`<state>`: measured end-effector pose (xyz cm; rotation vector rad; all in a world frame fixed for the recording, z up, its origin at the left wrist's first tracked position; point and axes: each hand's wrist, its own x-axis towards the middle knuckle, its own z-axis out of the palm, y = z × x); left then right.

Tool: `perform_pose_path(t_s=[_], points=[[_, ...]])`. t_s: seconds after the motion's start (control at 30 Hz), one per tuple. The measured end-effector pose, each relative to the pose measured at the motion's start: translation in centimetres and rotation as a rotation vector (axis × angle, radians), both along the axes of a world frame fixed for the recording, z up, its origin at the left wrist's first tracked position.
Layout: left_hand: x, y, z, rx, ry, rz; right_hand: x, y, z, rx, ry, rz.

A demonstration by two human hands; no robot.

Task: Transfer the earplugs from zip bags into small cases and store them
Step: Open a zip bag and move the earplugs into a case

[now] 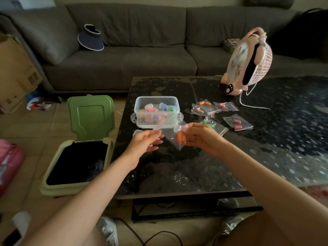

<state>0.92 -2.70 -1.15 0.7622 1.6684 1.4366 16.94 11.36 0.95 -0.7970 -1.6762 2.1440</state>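
Both my hands hold one clear zip bag (173,137) with orange earplugs (181,136) inside, above the dark table. My left hand (146,140) pinches the bag's left top edge. My right hand (200,137) pinches its right side near the earplugs. Behind the bag stands a clear plastic box (157,111) holding several small coloured cases. A small clear case (137,133) lies on the table just behind my left hand, partly hidden. Several more zip bags with earplugs (237,123) lie to the right of the box.
A pink desk fan (248,63) with a white cord stands at the table's back right. A green bin (78,164) with its lid raised sits on the floor left of the table (266,139). A grey sofa (124,50) runs behind.
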Motion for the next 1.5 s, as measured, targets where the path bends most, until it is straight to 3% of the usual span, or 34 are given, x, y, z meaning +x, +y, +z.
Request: perform_pose_path(t_s=[0.17,0.33,0.53,0.7,1.17,1.37,1.5], points=[[-0.3,-0.5,-0.1,0.019,-0.004,0.059,-0.6,-1.6,-1.7,0.062,-0.138,0.088],[-0.4,-0.9,-0.3,0.006,0.022,-0.015,-1.2,-2.5,-2.1,0.241,-0.245,0.207],[0.0,-1.6,-0.2,-0.081,0.201,-0.127,-2.1,-3.1,-2.1,0.364,-0.115,0.064],[0.1,-1.8,-0.1,-0.101,0.226,-0.086,-2.2,-3.5,-1.4,0.394,-0.002,0.152],[0.3,-1.6,-0.1,-0.032,0.337,-0.069,-2.3,-3.6,-1.3,0.72,-0.141,0.167],[-0.3,-1.9,-0.2,0.027,0.533,-0.178,-2.0,-3.4,-0.8,0.707,-0.165,0.134],[-0.4,-1.9,-0.5,0.039,0.549,-0.183,-2.0,-3.6,-1.1,0.717,-0.17,0.13]])
